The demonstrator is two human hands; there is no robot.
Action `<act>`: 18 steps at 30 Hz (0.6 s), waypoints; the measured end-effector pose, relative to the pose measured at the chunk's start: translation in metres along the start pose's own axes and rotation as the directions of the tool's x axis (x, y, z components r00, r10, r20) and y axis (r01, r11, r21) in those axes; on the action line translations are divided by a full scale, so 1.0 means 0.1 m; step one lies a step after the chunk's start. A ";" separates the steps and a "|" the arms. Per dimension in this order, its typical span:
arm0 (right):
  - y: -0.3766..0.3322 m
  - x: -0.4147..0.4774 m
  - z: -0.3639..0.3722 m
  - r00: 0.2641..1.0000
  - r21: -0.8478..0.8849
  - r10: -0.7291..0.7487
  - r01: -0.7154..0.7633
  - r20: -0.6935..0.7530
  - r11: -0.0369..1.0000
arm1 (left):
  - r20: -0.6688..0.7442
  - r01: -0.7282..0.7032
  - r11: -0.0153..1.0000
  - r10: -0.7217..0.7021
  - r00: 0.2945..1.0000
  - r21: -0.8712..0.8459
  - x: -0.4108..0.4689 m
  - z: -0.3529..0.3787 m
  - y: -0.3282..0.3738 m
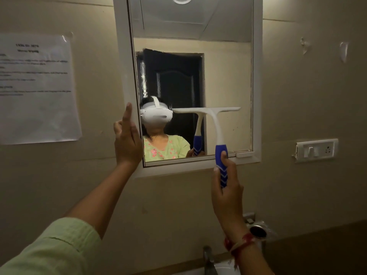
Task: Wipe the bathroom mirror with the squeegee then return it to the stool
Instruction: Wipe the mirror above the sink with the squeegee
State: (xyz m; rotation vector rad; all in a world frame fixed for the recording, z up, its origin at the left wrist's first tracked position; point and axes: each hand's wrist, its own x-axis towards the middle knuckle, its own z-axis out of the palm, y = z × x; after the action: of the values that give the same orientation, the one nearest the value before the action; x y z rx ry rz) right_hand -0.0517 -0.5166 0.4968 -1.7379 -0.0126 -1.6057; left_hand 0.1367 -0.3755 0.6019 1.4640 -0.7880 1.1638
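The bathroom mirror (224,76) hangs in a white frame on the beige wall. A squeegee (215,124) with a white blade and blue handle rests its blade flat against the glass, about two thirds of the way down. My right hand (226,187) grips the blue handle from below. My left hand (127,139) presses on the mirror's left frame edge, fingers pointing up. A streaky wet band runs down the left part of the glass. The stool is out of sight.
A printed paper sheet (37,88) is taped to the wall at left. A switch and socket plate (315,149) sits at right. A tap (209,259) and the rim of a white basin show at the bottom edge, below the mirror.
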 end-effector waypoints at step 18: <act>-0.04 -0.03 0.01 0.999 0.000 0.032 -0.032 0.010 0.999 | 0.002 -0.026 0.999 0.026 1.000 0.021 0.00 0.02 0.00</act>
State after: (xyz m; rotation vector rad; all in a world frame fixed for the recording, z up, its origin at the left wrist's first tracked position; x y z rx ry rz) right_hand -0.0532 -0.5124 0.4965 -1.7374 0.0102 -1.5744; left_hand 0.1373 -0.3769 0.6022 1.4760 -0.8007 1.1934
